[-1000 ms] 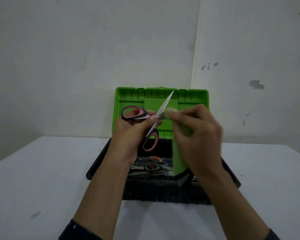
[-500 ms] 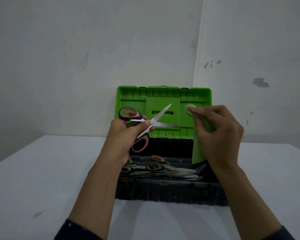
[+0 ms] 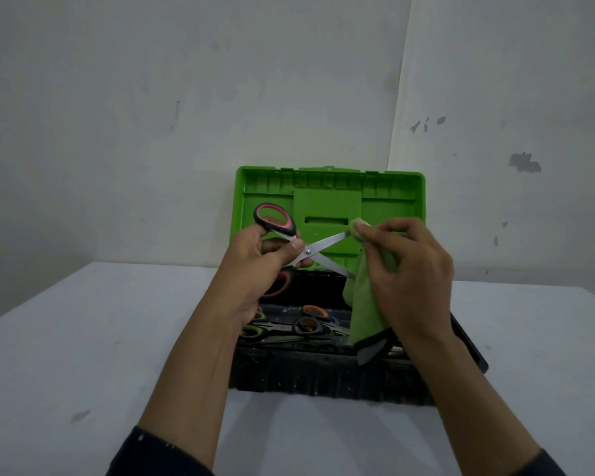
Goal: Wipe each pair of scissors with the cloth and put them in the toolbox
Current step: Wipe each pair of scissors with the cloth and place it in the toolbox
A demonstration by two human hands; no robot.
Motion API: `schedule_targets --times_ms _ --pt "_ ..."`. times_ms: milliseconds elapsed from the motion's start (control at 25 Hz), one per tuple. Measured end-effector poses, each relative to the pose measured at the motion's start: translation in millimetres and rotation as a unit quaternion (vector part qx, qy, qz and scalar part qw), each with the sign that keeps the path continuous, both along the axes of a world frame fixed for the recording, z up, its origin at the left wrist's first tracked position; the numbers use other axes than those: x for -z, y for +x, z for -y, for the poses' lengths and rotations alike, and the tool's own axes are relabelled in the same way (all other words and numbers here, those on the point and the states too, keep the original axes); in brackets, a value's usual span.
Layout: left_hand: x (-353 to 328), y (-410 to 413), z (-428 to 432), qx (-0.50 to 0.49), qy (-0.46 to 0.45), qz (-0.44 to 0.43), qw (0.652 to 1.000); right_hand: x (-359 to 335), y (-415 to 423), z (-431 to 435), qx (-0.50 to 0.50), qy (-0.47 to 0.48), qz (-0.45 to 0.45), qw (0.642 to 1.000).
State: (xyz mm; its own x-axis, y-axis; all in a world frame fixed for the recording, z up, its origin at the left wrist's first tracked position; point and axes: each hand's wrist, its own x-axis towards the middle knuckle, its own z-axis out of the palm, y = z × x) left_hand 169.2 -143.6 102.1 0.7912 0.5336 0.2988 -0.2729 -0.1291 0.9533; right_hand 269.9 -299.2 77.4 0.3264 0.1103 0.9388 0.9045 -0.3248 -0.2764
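Note:
My left hand [image 3: 255, 269] grips a pair of scissors [image 3: 318, 250] with black and red handles, held above the toolbox with its blades spread apart. My right hand [image 3: 409, 273] pinches a green cloth [image 3: 366, 304] around the tip of the upper blade, and the rest of the cloth hangs down over the box. The toolbox [image 3: 323, 376] has a black base and an upright green lid [image 3: 327, 201]. Several other scissors [image 3: 306, 326] lie inside the base.
The toolbox stands on a white table [image 3: 100, 338] set against a pale wall corner. A small dark mark [image 3: 79, 415] shows on the table at the front left.
The scissors' blades have opened wider and swung to point right. My right hand drew off to the right with the cloth, then came back and pinched the upper blade's tip.

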Motion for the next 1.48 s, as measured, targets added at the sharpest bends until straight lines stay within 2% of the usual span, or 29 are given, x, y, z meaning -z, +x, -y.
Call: schedule_targets --times_ms 120,240,440,560,680,720,880,1040,1120,1240,1320,1400,1480 --pt "0 1 3 -0.008 0.007 0.007 1.000 0 -14 -8 -0.047 -0.025 0.039 0.998" --pt "-2 -2 4 0.008 0.018 0.020 1.000 4 -19 -15 -0.047 -0.052 0.054 0.996" --pt "0 -4 -1 0.030 0.007 0.010 0.999 0 6 5 -0.030 0.001 -0.016 0.999" --pt "0 -5 -3 0.043 0.002 0.007 0.999 -7 15 19 -0.020 0.025 -0.089 0.995" --pt "-3 -9 -8 0.062 -0.003 0.006 0.998 -19 17 33 -0.126 0.067 -0.154 0.978" --pt "-4 -11 -8 0.070 -0.004 -0.001 0.998 -21 15 34 -0.161 0.054 -0.146 0.975" --pt "-6 -15 -4 0.104 -0.032 -0.021 0.994 -23 10 36 -0.224 -0.112 -0.093 0.964" --pt "-7 -17 -3 0.128 -0.092 -0.032 0.987 -24 13 40 -0.159 -0.154 -0.008 0.975" --pt "-6 -17 -5 0.146 -0.148 -0.026 0.978 -23 13 41 -0.135 -0.173 -0.002 0.976" --pt "-7 -19 -9 0.160 -0.201 -0.001 0.966 -21 14 44 -0.159 -0.153 -0.116 0.968" --pt "-7 -21 -13 0.191 -0.197 0.021 0.961 -21 15 45 -0.191 -0.123 -0.214 0.950" --pt "-7 -22 -14 0.200 -0.106 0.026 0.974 -22 14 45 -0.221 -0.102 -0.289 0.926" --pt "-5 -18 -9 0.141 0.045 -0.012 0.989 -23 11 43 -0.258 -0.095 -0.353 0.894"
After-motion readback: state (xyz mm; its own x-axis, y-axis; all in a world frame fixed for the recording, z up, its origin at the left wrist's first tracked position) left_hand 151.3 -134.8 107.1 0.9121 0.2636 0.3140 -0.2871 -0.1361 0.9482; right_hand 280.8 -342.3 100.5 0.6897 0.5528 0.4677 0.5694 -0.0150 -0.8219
